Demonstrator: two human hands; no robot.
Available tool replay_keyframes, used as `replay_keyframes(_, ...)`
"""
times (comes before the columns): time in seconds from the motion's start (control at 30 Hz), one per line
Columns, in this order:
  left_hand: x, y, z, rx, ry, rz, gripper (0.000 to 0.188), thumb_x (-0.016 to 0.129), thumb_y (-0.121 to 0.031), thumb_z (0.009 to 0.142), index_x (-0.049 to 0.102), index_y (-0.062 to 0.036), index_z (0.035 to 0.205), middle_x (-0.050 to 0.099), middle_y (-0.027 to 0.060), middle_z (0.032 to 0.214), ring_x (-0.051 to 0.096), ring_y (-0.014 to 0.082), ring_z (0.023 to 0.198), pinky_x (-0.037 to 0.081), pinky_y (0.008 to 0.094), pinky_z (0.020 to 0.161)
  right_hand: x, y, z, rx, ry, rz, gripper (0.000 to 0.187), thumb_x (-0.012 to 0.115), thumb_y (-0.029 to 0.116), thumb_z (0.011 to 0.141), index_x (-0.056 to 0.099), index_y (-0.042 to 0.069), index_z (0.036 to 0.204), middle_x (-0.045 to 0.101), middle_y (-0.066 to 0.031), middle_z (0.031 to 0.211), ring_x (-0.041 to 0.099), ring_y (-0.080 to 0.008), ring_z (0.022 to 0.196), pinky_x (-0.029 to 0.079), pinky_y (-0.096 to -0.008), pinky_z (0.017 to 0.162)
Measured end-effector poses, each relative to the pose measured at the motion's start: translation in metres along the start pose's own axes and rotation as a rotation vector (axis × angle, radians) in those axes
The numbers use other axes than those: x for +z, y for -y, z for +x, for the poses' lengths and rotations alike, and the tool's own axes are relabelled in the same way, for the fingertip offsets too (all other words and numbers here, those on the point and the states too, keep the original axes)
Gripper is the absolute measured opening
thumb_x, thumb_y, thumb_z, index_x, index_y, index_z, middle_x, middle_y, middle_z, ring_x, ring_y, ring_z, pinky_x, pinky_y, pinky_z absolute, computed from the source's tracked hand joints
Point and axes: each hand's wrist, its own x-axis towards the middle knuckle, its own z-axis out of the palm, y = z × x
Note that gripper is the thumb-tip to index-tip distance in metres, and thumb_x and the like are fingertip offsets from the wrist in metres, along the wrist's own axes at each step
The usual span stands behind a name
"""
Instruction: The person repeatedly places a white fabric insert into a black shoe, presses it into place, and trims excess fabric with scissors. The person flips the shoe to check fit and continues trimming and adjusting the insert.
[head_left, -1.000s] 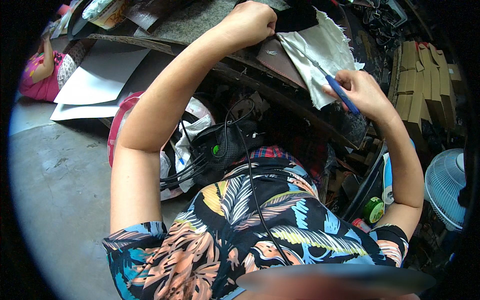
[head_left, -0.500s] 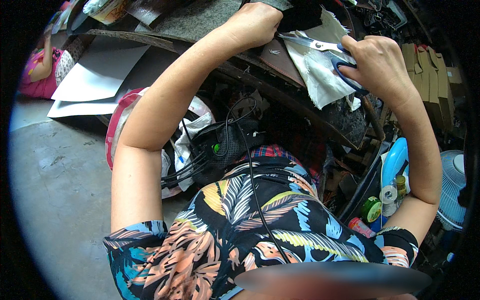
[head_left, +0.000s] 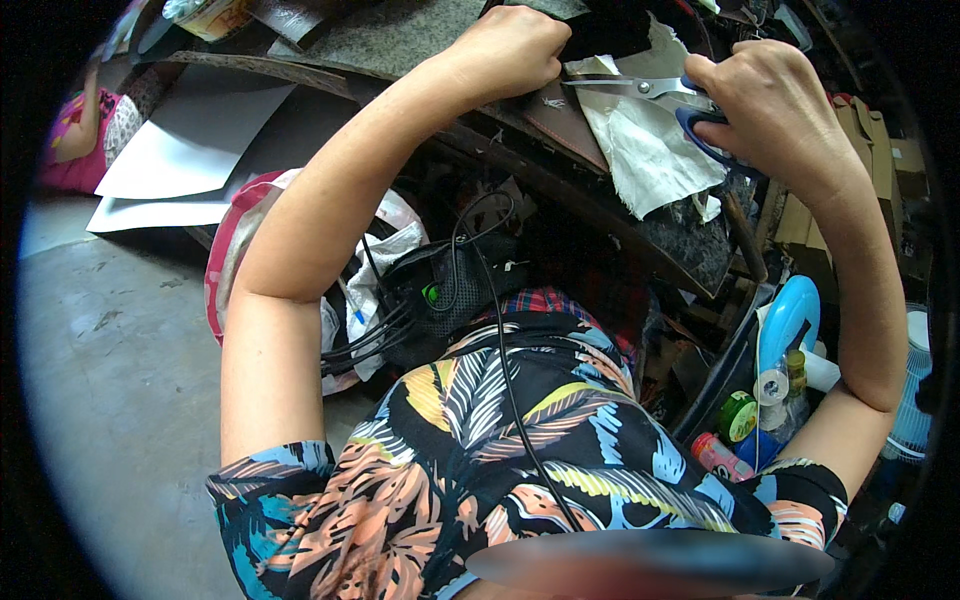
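My right hand [head_left: 775,110] grips a pair of scissors [head_left: 648,88] by its dark blue handles. The silver blades lie slightly apart and point left, toward my other hand. My left hand [head_left: 515,50] is closed in a fist at the top middle, over the bench's near side. Whatever its fingers hold is hidden behind the knuckles. Under the scissors spreads a frayed piece of whitish cloth [head_left: 650,160]. Beside it lies a flat brown piece [head_left: 568,130], leather-like, with small thread scraps on it.
Dark bench [head_left: 660,240] runs before me, with a grey slab [head_left: 400,45] on top. White sheets [head_left: 190,140] jut out at left, near a person in pink [head_left: 85,150]. Black cables [head_left: 480,250] hang below. At right are a blue-rimmed item [head_left: 790,315], jars, cardboard [head_left: 860,150] and a fan [head_left: 912,390].
My right hand has moved to the right with the scissors, drawing the blade tips a little away from my left hand. My left hand has barely shifted.
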Motion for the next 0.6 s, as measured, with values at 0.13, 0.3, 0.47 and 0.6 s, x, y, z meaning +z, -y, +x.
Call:
replay_keyframes(0.13,-0.005,0.004,-0.003,-0.012,0.023,-0.057,0.013,0.061,-0.013,0.080,0.068,-0.0014,0.079,0.068,0.0236,0.078,0.068,0.0423,0.080,0.053,0.0500,0.075,0.007,0.000,-0.008,0.068,0.035,0.092,0.036,0.085,0.031,0.078,0.070,0.012,0.105,0.067,-0.0071,0.071,0.068,-0.0184,0.072,0.056,-0.0332,0.073)
replay_keyframes(0.3,-0.004,0.010,-0.004,0.000,-0.003,-0.139,0.012,0.061,-0.012,0.079,0.068,-0.0024,0.081,0.068,0.0222,0.079,0.068,0.0416,0.081,0.053,0.0490,0.075,0.010,0.001,-0.011,0.096,-0.047,0.155,0.033,0.084,0.030,0.079,0.068,0.012,0.102,0.067,-0.0062,0.072,0.068,-0.0198,0.072,0.055,-0.0361,0.076)
replay_keyframes(0.47,0.009,0.014,-0.001,0.056,-0.065,-0.020,0.016,0.065,-0.014,0.081,0.074,-0.0046,0.091,0.072,0.0187,0.086,0.071,0.0353,0.086,0.056,0.0452,0.081,0.010,0.003,-0.005,0.088,-0.088,0.139,0.035,0.085,0.029,0.076,0.068,0.012,0.103,0.066,-0.0066,0.070,0.067,-0.0206,0.071,0.055,-0.0351,0.076)
replay_keyframes(0.6,0.013,0.016,0.001,0.041,-0.053,-0.008,0.016,0.064,-0.013,0.082,0.073,-0.0040,0.093,0.072,0.0193,0.087,0.071,0.0359,0.087,0.056,0.0451,0.082,0.005,0.000,-0.006,0.081,-0.079,0.117,0.037,0.086,0.034,0.076,0.072,0.012,0.102,0.073,-0.0077,0.076,0.073,-0.0201,0.075,0.059,-0.0338,0.072)
